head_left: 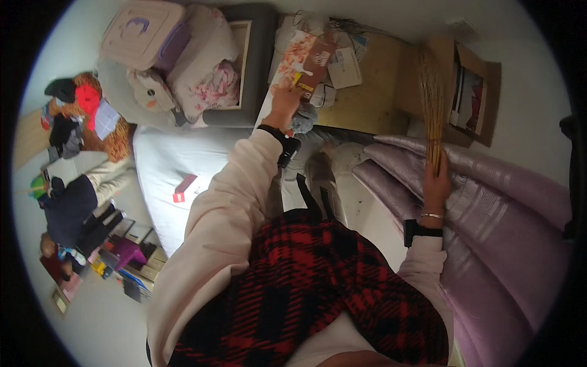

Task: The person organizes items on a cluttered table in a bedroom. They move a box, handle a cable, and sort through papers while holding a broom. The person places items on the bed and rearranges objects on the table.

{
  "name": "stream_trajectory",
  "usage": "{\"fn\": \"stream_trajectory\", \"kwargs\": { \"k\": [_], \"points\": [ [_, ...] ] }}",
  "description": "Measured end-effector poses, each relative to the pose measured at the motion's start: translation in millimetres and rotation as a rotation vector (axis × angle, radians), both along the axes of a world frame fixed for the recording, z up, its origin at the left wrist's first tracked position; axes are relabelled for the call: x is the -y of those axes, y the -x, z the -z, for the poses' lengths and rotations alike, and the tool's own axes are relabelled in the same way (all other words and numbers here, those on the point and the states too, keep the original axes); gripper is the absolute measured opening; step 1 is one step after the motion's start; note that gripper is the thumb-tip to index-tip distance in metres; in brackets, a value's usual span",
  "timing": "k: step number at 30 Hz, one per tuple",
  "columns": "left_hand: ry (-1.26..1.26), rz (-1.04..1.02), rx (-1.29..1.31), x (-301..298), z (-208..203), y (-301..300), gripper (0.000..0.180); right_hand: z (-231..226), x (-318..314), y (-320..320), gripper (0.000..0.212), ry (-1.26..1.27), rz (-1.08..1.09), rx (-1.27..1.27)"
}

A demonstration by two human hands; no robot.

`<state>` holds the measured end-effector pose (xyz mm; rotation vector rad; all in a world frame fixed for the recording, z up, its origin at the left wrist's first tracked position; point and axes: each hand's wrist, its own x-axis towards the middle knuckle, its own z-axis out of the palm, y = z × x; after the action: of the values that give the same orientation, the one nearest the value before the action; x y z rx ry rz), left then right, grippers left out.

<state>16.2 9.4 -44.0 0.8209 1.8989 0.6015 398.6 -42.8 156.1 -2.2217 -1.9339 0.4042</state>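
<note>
In my right hand (436,186) is a straw hand broom (431,104). My fingers wrap round its handle, and the bristles point away from me, up along the purple curtain's far end. My left hand (285,101) reaches forward and grips the near end of a brown and orange printed carton (304,61). The carton lies tilted among papers and bags at the left end of a wooden tabletop (373,79). Just under my left hand is a grey fluffy thing (302,119); its kind is not clear.
Purple curtain (489,226) hangs at my right. An open cardboard box (474,92) stands far right. At left are a white mattress (165,165) with a small red box (178,197), and a lidded storage bin (143,37) over bedding. Another person (73,208) bends over at far left.
</note>
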Motion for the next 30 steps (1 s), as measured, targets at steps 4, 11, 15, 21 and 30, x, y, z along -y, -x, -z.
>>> {"fn": "stream_trajectory", "kwargs": {
  "k": [4,11,15,21,30],
  "points": [
    [-0.002,0.213,0.023,-13.0,1.6,16.5,0.029,4.3,30.5,-22.1,0.049,-0.076,0.033,-0.016],
    [0.067,-0.155,0.481,1.4,-88.7,33.2,0.022,3.6,57.3,-46.0,0.047,-0.134,0.058,-0.060],
    [0.084,-0.253,0.515,24.4,-181.7,52.4,0.017,4.9,61.6,-44.1,0.047,0.073,0.158,-0.092],
    [0.040,-0.213,0.382,78.3,-231.1,64.5,0.015,17.5,54.2,-38.5,0.048,0.075,0.036,-0.145],
    [0.080,-0.435,0.204,221.1,-265.1,88.1,0.030,41.8,38.5,-44.0,0.047,-0.033,-0.183,-0.118]
  ]
}}
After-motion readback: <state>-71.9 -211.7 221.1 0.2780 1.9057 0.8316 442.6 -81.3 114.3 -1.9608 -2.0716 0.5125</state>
